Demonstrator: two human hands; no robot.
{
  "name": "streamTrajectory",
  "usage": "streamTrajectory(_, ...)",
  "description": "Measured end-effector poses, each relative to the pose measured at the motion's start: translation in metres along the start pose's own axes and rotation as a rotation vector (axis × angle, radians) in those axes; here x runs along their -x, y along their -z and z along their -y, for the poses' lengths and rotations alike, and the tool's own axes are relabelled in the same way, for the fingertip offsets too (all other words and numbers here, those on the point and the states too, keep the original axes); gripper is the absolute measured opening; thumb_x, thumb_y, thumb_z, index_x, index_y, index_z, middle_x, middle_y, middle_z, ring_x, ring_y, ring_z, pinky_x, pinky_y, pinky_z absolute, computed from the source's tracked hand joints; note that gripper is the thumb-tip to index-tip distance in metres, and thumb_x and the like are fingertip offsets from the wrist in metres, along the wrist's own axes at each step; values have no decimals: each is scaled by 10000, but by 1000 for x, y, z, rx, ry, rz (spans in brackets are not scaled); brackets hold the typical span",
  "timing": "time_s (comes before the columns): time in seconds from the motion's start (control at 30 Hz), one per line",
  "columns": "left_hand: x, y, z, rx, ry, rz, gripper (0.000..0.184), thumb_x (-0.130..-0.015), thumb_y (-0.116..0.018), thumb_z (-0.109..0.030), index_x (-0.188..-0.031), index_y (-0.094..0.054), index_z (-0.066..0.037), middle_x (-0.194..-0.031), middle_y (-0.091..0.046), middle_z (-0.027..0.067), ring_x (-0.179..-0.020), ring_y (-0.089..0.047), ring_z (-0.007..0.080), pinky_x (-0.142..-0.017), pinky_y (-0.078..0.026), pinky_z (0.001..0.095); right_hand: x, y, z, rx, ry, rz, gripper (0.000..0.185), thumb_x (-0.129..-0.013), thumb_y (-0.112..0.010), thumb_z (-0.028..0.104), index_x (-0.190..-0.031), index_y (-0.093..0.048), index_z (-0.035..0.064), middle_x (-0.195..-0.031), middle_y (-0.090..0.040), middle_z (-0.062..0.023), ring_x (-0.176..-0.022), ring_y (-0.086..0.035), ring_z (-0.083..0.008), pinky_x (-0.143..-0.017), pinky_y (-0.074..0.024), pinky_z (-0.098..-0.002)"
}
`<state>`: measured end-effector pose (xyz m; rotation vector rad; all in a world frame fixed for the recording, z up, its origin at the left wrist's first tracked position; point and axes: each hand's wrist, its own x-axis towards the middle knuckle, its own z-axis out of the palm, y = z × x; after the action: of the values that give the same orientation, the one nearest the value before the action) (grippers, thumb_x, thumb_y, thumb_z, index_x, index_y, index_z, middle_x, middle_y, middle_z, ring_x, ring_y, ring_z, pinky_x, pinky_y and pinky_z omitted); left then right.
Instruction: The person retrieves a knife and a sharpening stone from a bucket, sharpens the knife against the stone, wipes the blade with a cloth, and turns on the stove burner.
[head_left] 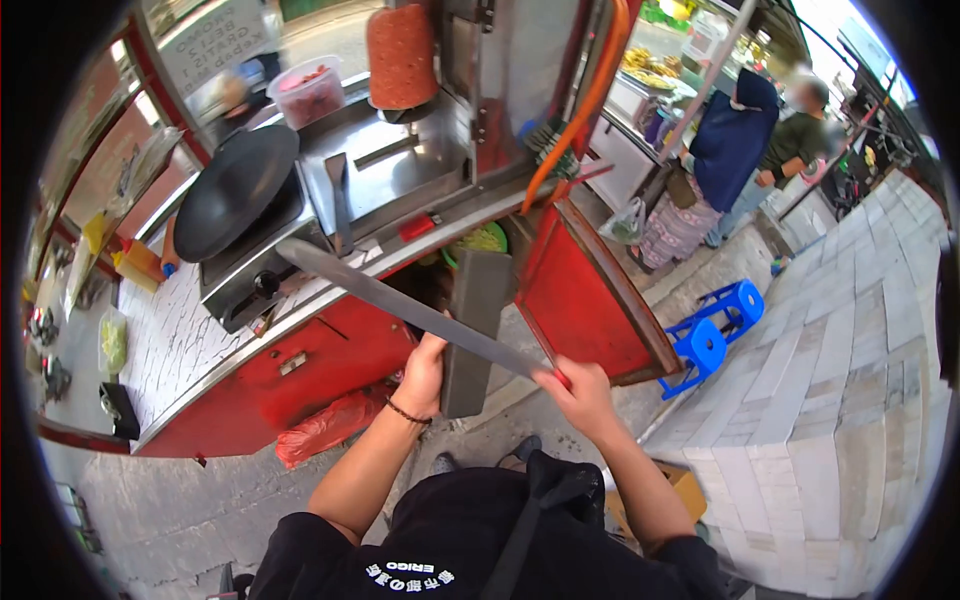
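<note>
A long knife (400, 302) slants across the middle of the head view, its blade lying over a grey sharpening stone (468, 378). My right hand (578, 394) is closed around the knife's red handle at the lower right end. My left hand (425, 375) grips the stone from its left side, with a beaded bracelet on the wrist. The stone is held upright in the air, in front of the red stall cabinet. Part of the stone is hidden behind the blade.
A black pan (238, 190) sits on the stove, beside a spatula (340, 200) on the steel tray. Behind them stands a meat cone (400, 60). A red cabinet door (590, 295) hangs open at the right, near blue stools (697, 345). Two people stand farther back.
</note>
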<state>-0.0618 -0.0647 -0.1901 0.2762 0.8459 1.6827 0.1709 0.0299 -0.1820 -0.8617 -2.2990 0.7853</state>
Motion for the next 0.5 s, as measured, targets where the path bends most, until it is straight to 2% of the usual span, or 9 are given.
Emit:
streamTrajectory(0.03, 6, -13, 8, -198, -124, 68, 444, -1048, -479, -442, -1167, -638, -44, -993, -673, 50, -886, -645, 150, -801, -528, 326, -23, 5, 23, -27, 78, -55, 464, -899, -728, 400, -658, -537, 52, -556, -509, -165, -503, -530, -376, -477, -387, -440)
streamTrajectory(0.1, 3, -8, 15, -147, 4, 161, 506, -1039, -457, -497, -1176, -628, -41, -1020, -677, 76, -908, -652, 166, -790, -533, 326, -57, 16, 56, -62, 21, -105, 476, -897, -729, 405, -663, -529, 42, -570, -513, -169, -516, -540, -377, -475, -385, -441)
streamTrajectory(0.13, 3, -3, 13, -97, 105, 237, 568, -1030, -435, -551, -1186, -619, -38, -1046, -681, 102, -929, -658, 183, -779, -537, 326, -64, 16, 54, -101, 32, -140, 464, -899, -743, 292, -660, -461, 12, -547, -364, -143, -467, -361, -208, -459, -306, -368)
streamTrajectory(0.2, 3, -2, 0, -56, 99, 237, 562, -1030, -434, -548, -1184, -618, -40, -1043, -674, 122, -898, -664, 196, -761, -538, 332, -51, 15, 26, -166, -28, -58, 471, -899, -742, 344, -660, -490, 26, -541, -456, -151, -459, -450, -304, -466, -354, -396)
streamTrajectory(0.3, 7, 7, -29, 89, -94, 125, 602, -1024, -420, -568, -1160, -613, -14, -1023, -669, 138, -804, -656, 211, -730, -540, 319, 22, 15, -19, -101, -45, 51, 472, -902, -741, 312, -627, -478, 34, -528, -435, -148, -458, -424, -284, -466, -347, -387)
streamTrajectory(0.33, 7, 21, -39, 147, 6, -11, 605, -1030, -393, -554, -1148, -611, -2, -1024, -669, 141, -834, -652, 223, -751, -549, 356, 43, 15, -28, -56, -67, 76, 473, -902, -741, 308, -616, -476, 40, -526, -441, -150, -458, -447, -288, -466, -353, -389)
streamTrajectory(0.4, 10, 25, -50, 169, -24, 176, 601, -1035, -371, -532, -1169, -611, 2, -1040, -673, 132, -874, -659, 223, -765, -560, 370, 55, 19, -38, 1, -91, 104, 474, -896, -746, 321, -614, -484, 46, -526, -452, -151, -463, -472, -301, -467, -359, -395)
streamTrajectory(0.43, 12, 26, -45, 162, -8, 176, 601, -1035, -371, -532, -1169, -611, 2, -1040, -673, 132, -874, -659, 223, -765, -560, 370, 65, 19, -38, 72, -145, 112, 475, -891, -751, 334, -611, -492, 51, -525, -462, -151, -468, -496, -314, -468, -365, -401)
streamTrajectory(0.5, 11, 21, -13, 28, 27, 19, 571, -1040, -387, -511, -1187, -614, -8, -1033, -680, 117, -880, -662, 213, -748, -564, 350, 24, 21, -3, 33, -49, 24, 481, -884, -751, 373, -616, -510, 54, -530, -486, -153, -486, -533, -340, -472, -379, -415)
